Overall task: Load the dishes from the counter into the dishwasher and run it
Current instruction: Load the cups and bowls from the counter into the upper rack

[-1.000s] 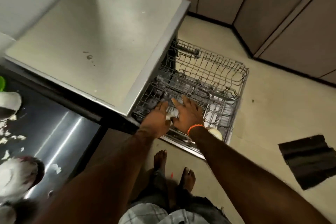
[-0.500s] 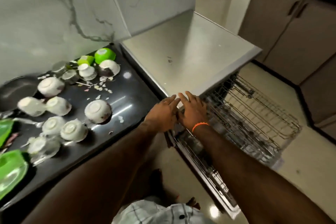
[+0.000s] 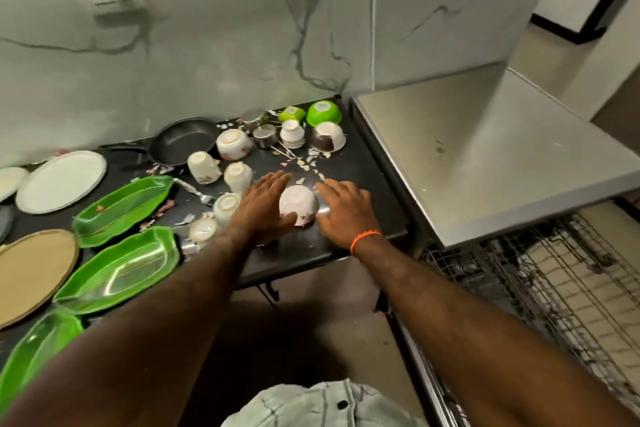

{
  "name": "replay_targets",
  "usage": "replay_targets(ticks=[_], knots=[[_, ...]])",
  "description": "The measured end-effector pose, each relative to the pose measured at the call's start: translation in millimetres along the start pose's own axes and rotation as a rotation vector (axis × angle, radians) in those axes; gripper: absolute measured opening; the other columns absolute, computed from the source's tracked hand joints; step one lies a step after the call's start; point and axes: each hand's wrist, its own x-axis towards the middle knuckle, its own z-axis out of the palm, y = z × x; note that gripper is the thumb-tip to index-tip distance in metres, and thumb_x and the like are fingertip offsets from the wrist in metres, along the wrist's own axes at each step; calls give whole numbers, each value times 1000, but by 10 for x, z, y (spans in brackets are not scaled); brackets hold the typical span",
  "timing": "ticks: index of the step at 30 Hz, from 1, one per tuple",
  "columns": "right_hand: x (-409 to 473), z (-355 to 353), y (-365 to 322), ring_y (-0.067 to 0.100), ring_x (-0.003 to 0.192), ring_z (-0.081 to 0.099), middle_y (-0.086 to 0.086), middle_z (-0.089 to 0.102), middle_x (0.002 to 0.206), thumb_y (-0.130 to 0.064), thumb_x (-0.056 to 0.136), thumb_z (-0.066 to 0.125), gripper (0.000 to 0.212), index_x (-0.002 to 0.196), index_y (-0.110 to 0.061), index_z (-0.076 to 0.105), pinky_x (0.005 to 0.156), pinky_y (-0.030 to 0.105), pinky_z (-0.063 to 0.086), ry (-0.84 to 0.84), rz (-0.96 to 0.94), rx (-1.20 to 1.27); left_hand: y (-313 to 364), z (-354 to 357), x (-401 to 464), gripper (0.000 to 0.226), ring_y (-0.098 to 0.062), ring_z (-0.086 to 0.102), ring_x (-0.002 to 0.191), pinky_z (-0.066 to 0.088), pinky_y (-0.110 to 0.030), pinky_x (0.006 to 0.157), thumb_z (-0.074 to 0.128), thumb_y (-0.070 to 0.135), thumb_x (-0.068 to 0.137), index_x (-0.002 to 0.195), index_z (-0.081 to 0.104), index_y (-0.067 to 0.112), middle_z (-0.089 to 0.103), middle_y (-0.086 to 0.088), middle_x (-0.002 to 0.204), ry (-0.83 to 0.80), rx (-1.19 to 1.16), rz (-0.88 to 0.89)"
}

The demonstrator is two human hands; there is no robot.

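An upturned white bowl [image 3: 298, 204] with a floral print sits near the front edge of the black counter [image 3: 360, 170]. My left hand [image 3: 265, 208] lies against its left side with fingers straight, the thumb at the bowl's near rim. To the bowl's right is my right hand [image 3: 346, 210], fingers spread and straight, close to it; contact is unclear. Several more upturned white cups and bowls [image 3: 234, 143] stand behind. The dishwasher [image 3: 485, 156] is at the right, its wire rack [image 3: 554, 288] pulled out.
Green leaf-shaped trays [image 3: 121, 204] and round plates [image 3: 60, 180] fill the counter's left. A black frying pan [image 3: 183, 140], steel cups [image 3: 265, 135], a green bowl [image 3: 323, 112] and a fork [image 3: 195, 191] lie at the back. White shards are scattered on the counter.
Both hands left the dishwasher rack and moved left over the counter. They now flank the upturned white bowl. My view swung from the rack to the counter.
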Motion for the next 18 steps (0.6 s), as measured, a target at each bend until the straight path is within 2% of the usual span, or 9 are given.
replay_targets(ticks=[3, 5, 8, 11, 13, 15, 18], knots=[[157, 141, -393, 26, 119, 50, -4, 57, 139, -49, 82, 62, 63, 141, -30, 52, 91, 43, 38, -23, -131, -57, -427, -142, -140, 95, -24, 15, 153, 20, -49, 121, 76, 44, 78, 157, 30, 22, 25, -2, 165, -73, 49, -52], [219, 253, -608, 27, 120, 50, -2, 60, 134, -55, 81, 63, 66, 141, -30, 51, 92, 43, 37, -58, -197, -88, -637, -180, -229, 97, -27, 17, 149, 20, -49, 119, 78, 45, 73, 155, 33, 23, 27, -5, 161, -123, 87, -86], [263, 383, -825, 27, 120, 53, 0, 62, 132, -57, 81, 67, 68, 140, -30, 49, 97, 45, 40, -119, -244, -61, -840, -179, -340, 93, -29, 23, 140, 21, -48, 114, 77, 58, 71, 151, 38, 30, 34, -3, 152, -174, 207, -62], [297, 449, -930, 30, 116, 60, 5, 65, 129, -55, 82, 71, 68, 140, -27, 50, 96, 45, 45, -163, -177, 28, -940, -126, -415, 86, -28, 26, 134, 24, -47, 107, 73, 68, 70, 145, 43, 41, 40, 0, 145, -149, 309, -44], [307, 479, -960, 33, 108, 64, 8, 68, 119, -56, 82, 71, 65, 138, -27, 50, 89, 42, 49, -188, -128, 47, -947, -101, -426, 81, -27, 30, 129, 27, -46, 102, 72, 71, 71, 142, 46, 42, 47, 2, 139, -99, 340, -31], [306, 517, -984, 34, 102, 66, 9, 70, 112, -58, 83, 70, 60, 131, -29, 50, 81, 40, 50, -223, -88, 82, -934, -87, -410, 73, -25, 34, 122, 26, -44, 97, 70, 71, 73, 138, 51, 42, 53, 3, 132, -45, 354, 15], [285, 547, -991, 33, 103, 66, 7, 70, 112, -57, 83, 71, 55, 126, -30, 51, 84, 41, 51, -237, -47, 158, -882, -95, -361, 63, -23, 36, 119, 27, -42, 92, 72, 64, 77, 134, 57, 40, 57, 3, 127, -37, 351, 86]])
